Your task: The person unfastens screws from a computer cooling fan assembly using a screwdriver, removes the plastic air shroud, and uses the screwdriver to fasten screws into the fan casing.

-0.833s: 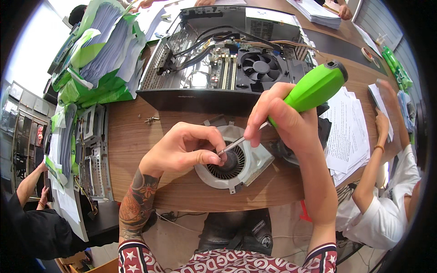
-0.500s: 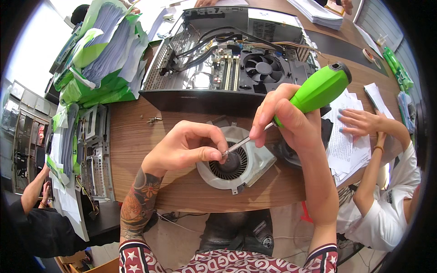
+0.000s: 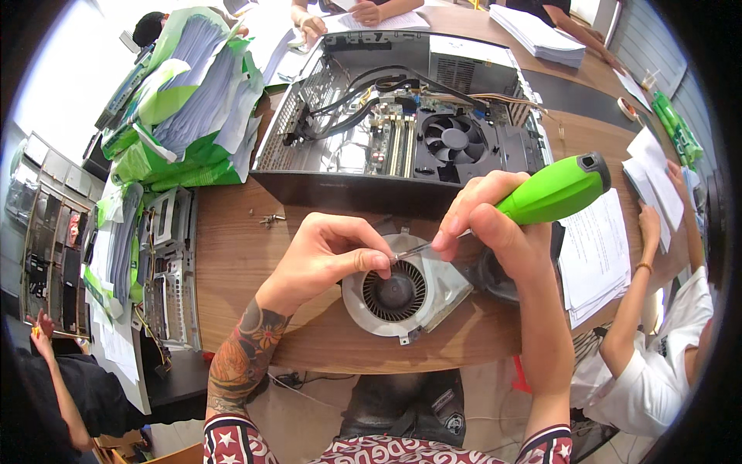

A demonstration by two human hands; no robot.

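Note:
My right hand [image 3: 506,228] grips a screwdriver [image 3: 555,188] with a thick green handle, its metal shaft slanting down to the left. At the shaft's tip, the thumb and forefinger of my left hand [image 3: 328,251] are pinched together. A tiny metal bit shows there, too small to name. Just below both hands a blower fan [image 3: 396,292] lies on the table, with a pale round housing and a dark finned wheel. Partly hidden behind my right wrist is a black object [image 3: 495,277].
An opened computer case [image 3: 340,189] with a cooling fan [image 3: 452,139] stands beyond my hands. Small screws [image 3: 270,220] lie left of them. Green-wrapped paper stacks [image 3: 185,100] and metal chassis parts [image 3: 171,263] are at left. Papers [image 3: 595,255] and a co-worker's arm [image 3: 630,301] are at right.
Both hands and the screwdriver sit slightly lower and further right in view, as does the whole scene. The co-worker's hand at right has moved from the near papers to farther sheets.

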